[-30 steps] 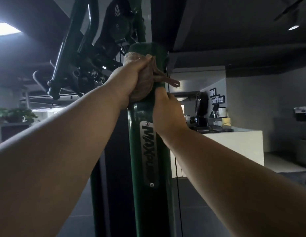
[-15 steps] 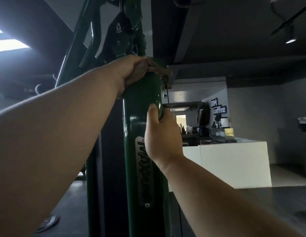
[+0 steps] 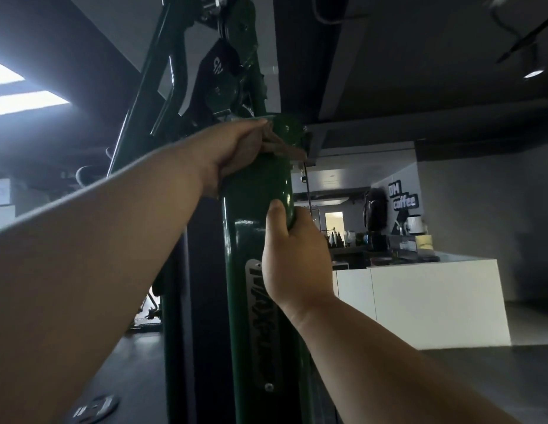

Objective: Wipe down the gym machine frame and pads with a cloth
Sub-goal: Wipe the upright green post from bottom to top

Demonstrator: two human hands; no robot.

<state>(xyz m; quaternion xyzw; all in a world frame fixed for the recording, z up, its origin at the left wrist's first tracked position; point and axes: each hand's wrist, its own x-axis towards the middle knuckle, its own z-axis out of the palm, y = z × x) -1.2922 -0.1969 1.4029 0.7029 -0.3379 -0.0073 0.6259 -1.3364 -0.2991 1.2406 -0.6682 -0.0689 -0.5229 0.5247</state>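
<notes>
Mid-task, by the look of it: wiping high on the green post (image 3: pixel 257 191), near its top end. Left hand (image 3: pixel 233 151) curled round the cloth (image 3: pixel 285 146), pressing it to the post's left side just under the top; a brown tail of cloth poking out rightward across the post face. Right hand (image 3: pixel 292 255) lower on the post, thumb up the front, fingers wrapped round the right side out of sight, gripping the post itself and apparently steadying. Likely still to do: the post below the right hand, including the nameplate (image 3: pixel 262 325), the rest of the frame, and the pads, none of which can be seen here. No telling from this view which stretches are already clean. Above the post top, a crowded pulley block (image 3: pixel 230 75) with brackets and bolts, a probable snag for the cloth. Just right of the post, a thin cable (image 3: pixel 308 191) hanging down, close to the right hand's knuckles. Well right of the post, a white counter (image 3: pixel 435 301) with coffee gear under a wall sign (image 3: pixel 403 197). Low left of the post, a round disc (image 3: pixel 95 408) on the floor.
</notes>
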